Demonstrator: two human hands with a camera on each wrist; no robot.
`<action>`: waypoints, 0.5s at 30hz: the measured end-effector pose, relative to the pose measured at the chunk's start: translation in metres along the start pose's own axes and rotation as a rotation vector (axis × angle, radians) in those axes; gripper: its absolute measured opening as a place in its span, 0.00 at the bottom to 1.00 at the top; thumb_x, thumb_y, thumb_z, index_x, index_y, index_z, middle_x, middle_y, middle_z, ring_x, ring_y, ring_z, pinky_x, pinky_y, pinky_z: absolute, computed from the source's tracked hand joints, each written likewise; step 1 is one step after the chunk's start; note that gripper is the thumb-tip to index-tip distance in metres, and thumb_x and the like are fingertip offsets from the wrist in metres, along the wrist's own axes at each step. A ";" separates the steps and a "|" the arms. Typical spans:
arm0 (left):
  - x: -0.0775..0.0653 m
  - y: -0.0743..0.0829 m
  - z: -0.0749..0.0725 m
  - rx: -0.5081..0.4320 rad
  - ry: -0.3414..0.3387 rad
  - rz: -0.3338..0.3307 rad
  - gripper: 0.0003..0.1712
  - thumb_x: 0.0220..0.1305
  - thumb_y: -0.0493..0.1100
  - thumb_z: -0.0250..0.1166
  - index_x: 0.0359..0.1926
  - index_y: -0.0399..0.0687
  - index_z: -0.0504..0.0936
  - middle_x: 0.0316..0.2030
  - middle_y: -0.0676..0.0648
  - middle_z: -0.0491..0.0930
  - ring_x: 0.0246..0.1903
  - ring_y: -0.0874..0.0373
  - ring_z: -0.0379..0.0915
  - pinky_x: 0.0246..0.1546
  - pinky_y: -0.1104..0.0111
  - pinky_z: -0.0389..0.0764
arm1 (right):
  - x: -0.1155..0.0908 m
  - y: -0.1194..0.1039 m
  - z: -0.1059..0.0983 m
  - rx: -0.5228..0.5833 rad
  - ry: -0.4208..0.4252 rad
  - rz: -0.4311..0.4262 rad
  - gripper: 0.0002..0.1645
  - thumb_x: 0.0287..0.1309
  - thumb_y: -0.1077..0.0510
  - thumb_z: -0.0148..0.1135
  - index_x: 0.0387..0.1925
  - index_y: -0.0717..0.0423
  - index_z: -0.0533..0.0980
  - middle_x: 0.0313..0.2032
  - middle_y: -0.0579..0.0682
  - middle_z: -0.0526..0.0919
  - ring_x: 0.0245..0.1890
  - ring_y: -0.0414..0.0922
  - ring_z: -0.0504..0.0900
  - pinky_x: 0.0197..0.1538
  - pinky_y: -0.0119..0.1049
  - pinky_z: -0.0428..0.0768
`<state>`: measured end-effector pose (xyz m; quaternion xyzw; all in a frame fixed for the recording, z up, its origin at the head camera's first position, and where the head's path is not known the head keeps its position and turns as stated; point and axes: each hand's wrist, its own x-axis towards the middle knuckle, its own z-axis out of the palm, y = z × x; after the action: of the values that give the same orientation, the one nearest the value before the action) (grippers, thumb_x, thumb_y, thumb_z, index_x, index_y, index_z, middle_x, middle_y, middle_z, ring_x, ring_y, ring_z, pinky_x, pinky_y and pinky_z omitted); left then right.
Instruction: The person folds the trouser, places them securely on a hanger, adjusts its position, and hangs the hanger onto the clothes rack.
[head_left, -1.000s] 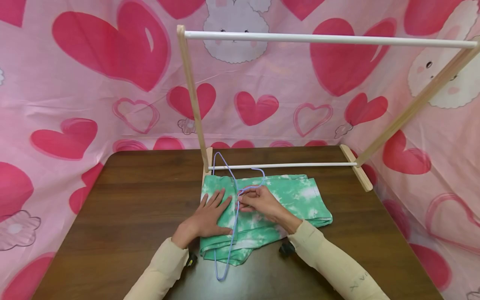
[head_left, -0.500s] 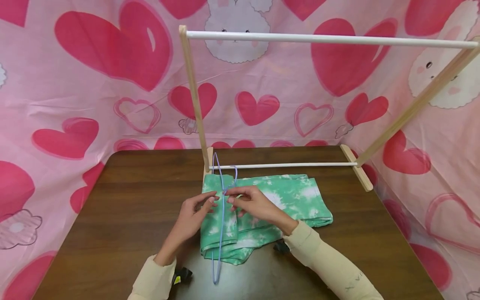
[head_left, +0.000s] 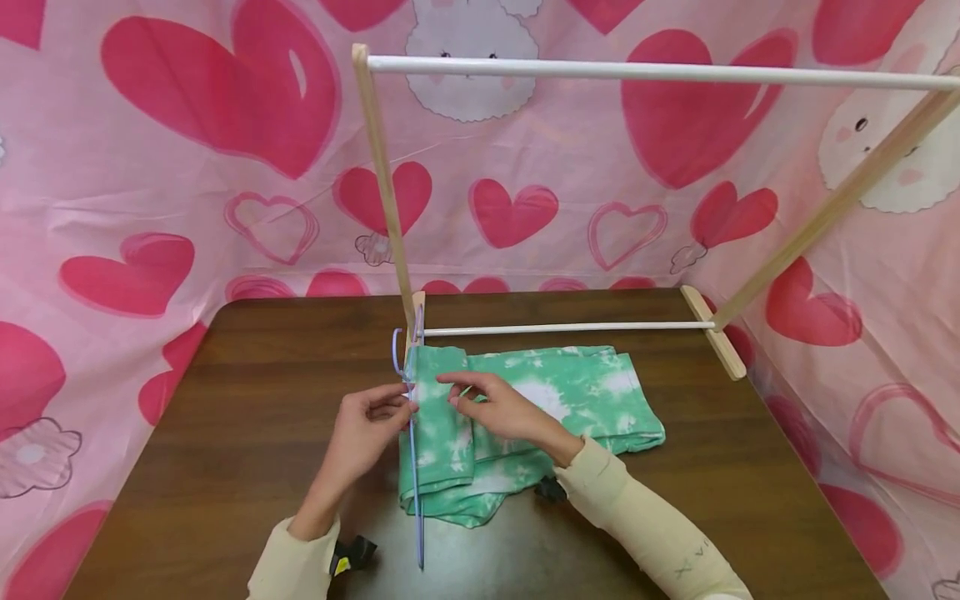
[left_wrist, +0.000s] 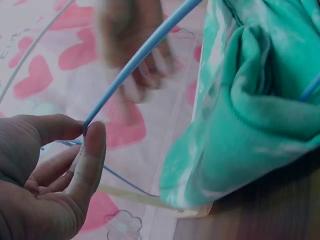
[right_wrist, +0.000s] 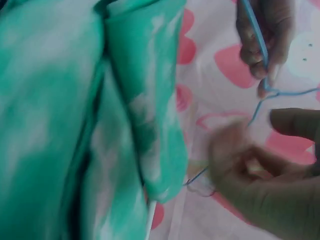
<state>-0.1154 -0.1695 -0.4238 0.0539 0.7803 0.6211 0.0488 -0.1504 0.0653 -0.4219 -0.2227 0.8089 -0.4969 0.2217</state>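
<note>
A blue-violet wire hanger [head_left: 417,475] stands almost edge-on at the left end of a folded green-and-white tie-dye cloth [head_left: 558,396]. My left hand [head_left: 367,429] pinches the hanger at its neck between thumb and index finger; the left wrist view shows the grip on the blue wire [left_wrist: 131,65] closely. The hanger's hook tips leftward. In that view, part of the wire disappears inside a fold of the cloth [left_wrist: 245,140]. My right hand [head_left: 502,408] hovers over the cloth, apart from the hanger, fingers loosely bent around nothing. It is blurred in both wrist views.
Behind the cloth stands a wooden rack with a white top rail [head_left: 645,72], a low white bar [head_left: 570,328] and wooden feet [head_left: 712,333]. All of it rests on a dark brown table [head_left: 247,417]. A pink heart-patterned sheet [head_left: 285,208] hangs around the back and sides.
The hanger has swung leftward and upright, its hook turning from right to left. My left hand has left the cloth and taken the hanger's neck; my right hand has let go.
</note>
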 end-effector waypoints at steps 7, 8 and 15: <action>0.000 -0.001 -0.015 -0.035 -0.028 -0.054 0.22 0.64 0.34 0.71 0.55 0.24 0.79 0.44 0.29 0.85 0.37 0.47 0.89 0.39 0.59 0.88 | 0.001 0.019 0.003 -0.180 0.013 0.168 0.47 0.71 0.53 0.59 0.78 0.68 0.47 0.72 0.67 0.58 0.65 0.60 0.72 0.64 0.54 0.73; 0.000 -0.001 -0.017 -0.035 -0.033 -0.057 0.22 0.64 0.34 0.70 0.56 0.24 0.79 0.44 0.28 0.85 0.38 0.46 0.89 0.39 0.58 0.88 | 0.001 0.021 0.003 -0.180 0.013 0.186 0.49 0.71 0.52 0.60 0.78 0.68 0.45 0.73 0.68 0.57 0.66 0.61 0.71 0.65 0.54 0.73; 0.000 -0.004 -0.031 -0.013 -0.026 -0.073 0.19 0.67 0.29 0.66 0.56 0.22 0.78 0.46 0.27 0.84 0.37 0.53 0.89 0.41 0.64 0.87 | 0.009 0.029 0.002 -0.021 0.043 0.244 0.51 0.72 0.53 0.58 0.79 0.68 0.40 0.68 0.64 0.68 0.59 0.54 0.79 0.59 0.48 0.78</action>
<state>-0.1199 -0.2008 -0.4210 0.0331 0.7769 0.6235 0.0816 -0.1604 0.0704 -0.4497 -0.1144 0.8396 -0.4626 0.2608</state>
